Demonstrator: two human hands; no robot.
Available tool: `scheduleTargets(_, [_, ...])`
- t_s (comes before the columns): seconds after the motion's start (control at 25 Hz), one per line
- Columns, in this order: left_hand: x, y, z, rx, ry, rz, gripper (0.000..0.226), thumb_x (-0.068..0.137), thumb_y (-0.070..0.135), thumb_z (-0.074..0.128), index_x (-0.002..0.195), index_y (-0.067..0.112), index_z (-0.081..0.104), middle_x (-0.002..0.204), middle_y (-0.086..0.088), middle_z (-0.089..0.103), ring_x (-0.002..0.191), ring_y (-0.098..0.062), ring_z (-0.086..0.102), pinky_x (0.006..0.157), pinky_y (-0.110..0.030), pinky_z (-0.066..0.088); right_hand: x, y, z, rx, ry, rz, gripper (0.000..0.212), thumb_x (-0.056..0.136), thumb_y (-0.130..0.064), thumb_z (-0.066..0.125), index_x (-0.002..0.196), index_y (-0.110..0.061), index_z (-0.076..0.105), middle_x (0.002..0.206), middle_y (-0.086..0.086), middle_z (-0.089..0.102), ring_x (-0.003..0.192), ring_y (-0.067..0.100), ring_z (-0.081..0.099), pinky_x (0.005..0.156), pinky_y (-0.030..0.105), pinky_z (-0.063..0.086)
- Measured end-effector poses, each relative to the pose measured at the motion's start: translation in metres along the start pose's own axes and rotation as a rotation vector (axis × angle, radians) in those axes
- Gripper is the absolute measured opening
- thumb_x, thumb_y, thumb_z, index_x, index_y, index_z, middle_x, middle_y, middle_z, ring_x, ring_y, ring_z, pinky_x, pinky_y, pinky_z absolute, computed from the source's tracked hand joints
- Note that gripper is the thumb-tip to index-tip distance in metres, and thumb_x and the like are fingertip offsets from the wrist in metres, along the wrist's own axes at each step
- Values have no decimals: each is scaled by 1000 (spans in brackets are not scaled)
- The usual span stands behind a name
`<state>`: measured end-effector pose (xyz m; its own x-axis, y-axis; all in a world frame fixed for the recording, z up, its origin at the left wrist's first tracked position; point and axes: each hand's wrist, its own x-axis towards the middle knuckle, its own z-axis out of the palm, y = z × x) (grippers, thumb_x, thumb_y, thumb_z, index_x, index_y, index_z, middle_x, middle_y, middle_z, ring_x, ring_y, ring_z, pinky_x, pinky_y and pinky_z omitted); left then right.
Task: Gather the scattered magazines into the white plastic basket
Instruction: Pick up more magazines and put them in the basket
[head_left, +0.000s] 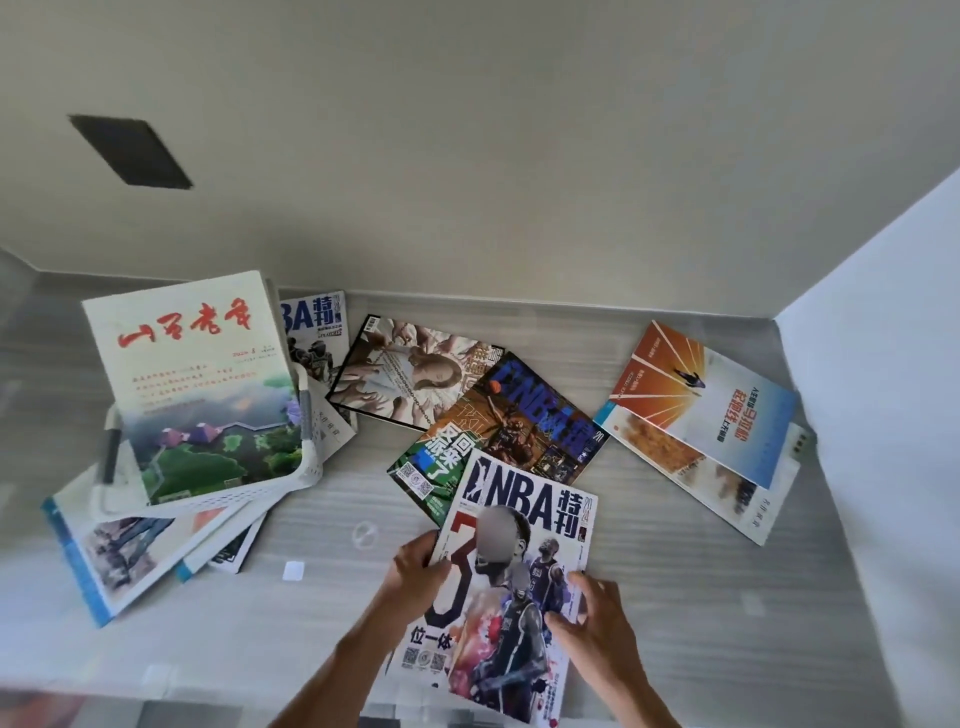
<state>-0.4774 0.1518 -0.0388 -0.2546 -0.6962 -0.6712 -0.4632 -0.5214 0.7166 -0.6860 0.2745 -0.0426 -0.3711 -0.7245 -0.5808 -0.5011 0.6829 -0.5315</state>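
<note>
Magazines lie scattered over a pale grey bench (649, 597) set against a cream wall. Nearest the viewer, at 6 o'clock, both hands hold a white NBA magazine (511, 587): the left hand (418, 569) curls its fingers round the left edge, and the right hand (592, 613) pinches the right edge, thumb on the cover. Its top corner overlaps a green magazine (434, 462), which sits partly under a dark blue NBA magazine (535, 421) just beyond. A black-bordered magazine (402, 371) with a pale figure on its cover lies at 12 o'clock from these, tucked under the blue one's far corner.

White plastic basket (218, 499) stands at 9 o'clock, well apart from the hands, with a cream magazine with red lettering (195, 384) propped upright in it and leaning out. Several more magazines lie under and around the basket: a blue-edged magazine (104, 551) juts out toward 8 o'clock, and another NBA issue (314, 332) pokes out behind it.

At 2 o'clock, near a white side panel (883, 364), an orange and blue magazine (706, 405) rests on top of a pale magazine (727, 483).

A small white square (293, 571) and a clear ring-shaped mark (365, 533) sit on the bench between the basket and the hands.
</note>
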Motion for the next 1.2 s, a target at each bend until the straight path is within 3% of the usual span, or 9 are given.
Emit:
scheduleTargets(0.16, [-37, 18, -47, -109, -59, 345, 14, 88, 6, 55, 95, 6, 67, 68, -8, 64, 57, -19, 56, 46, -27, 41, 8, -46, -2, 399, 9, 108, 65, 71, -12, 82, 124, -25, 47, 114, 2, 64, 96, 21, 63, 79, 36, 50])
scheduleTargets(0.28, [-66, 17, -120, -295, -41, 410, 16, 87, 10, 63, 100, 8, 71, 82, -9, 74, 73, -22, 66, 62, -28, 53, 14, -109, 1, 479, -56, -33, 28, 72, -10, 83, 90, -7, 62, 80, 10, 71, 71, 22, 61, 67, 35, 44])
scheduleTargets(0.36, [-77, 7, -168, -310, 152, 404, 20, 87, 0, 63, 90, 15, 76, 79, -2, 76, 75, -19, 66, 68, -27, 52, 10, -154, 13, 385, -97, -203, 27, 81, -19, 77, 65, -12, 56, 55, -1, 56, 53, 16, 45, 56, 31, 35])
scheduleTargets(0.44, [-77, -8, -205, -245, 390, 327, 33, 84, -10, 64, 79, 20, 77, 75, -4, 77, 72, -25, 66, 67, -34, 51, 1, -190, 34, 261, -92, -354, 37, 87, -26, 70, 58, -19, 48, 54, -7, 47, 50, 11, 38, 52, 28, 32])
scheduleTargets(0.56, [-81, -29, -234, -26, 579, 260, 24, 84, -1, 68, 78, 21, 73, 77, -4, 77, 73, -25, 71, 68, -41, 57, -10, -220, 72, 80, -70, -411, 36, 92, -25, 64, 61, -22, 46, 61, -1, 49, 53, 13, 39, 56, 29, 33])
scheduleTargets(0.72, [-96, -30, -250, 137, 592, 348, 8, 85, 5, 69, 85, 10, 74, 80, 2, 77, 76, -16, 73, 65, -37, 58, -18, -240, 86, 135, -60, -314, 35, 92, -22, 64, 60, -16, 49, 54, -4, 49, 46, 10, 38, 51, 29, 33])
scheduleTargets(0.92, [-116, 41, -325, 153, 730, 569, 10, 79, 23, 67, 85, 28, 73, 77, 33, 71, 68, 9, 68, 52, -7, 47, -11, -327, 47, 419, -32, -548, 28, 83, -47, 62, 93, -21, 67, 78, 8, 71, 57, 14, 58, 47, 33, 44])
scheduleTargets(1.04, [-93, 74, -380, 43, 695, 584, 22, 81, 15, 69, 96, 31, 69, 86, 19, 76, 72, 3, 71, 59, -15, 56, 13, -394, 56, 388, 36, -634, 21, 90, -26, 62, 111, -28, 64, 102, -11, 74, 83, 3, 72, 63, 25, 60])
scheduleTargets(1.2, [-40, 65, -397, 18, 637, 359, 27, 85, 3, 65, 101, 24, 64, 90, 2, 75, 77, -11, 72, 68, -35, 60, 58, -418, 98, 229, 17, -488, 18, 95, -12, 55, 111, -19, 60, 105, 2, 70, 70, 12, 67, 52, 27, 54])
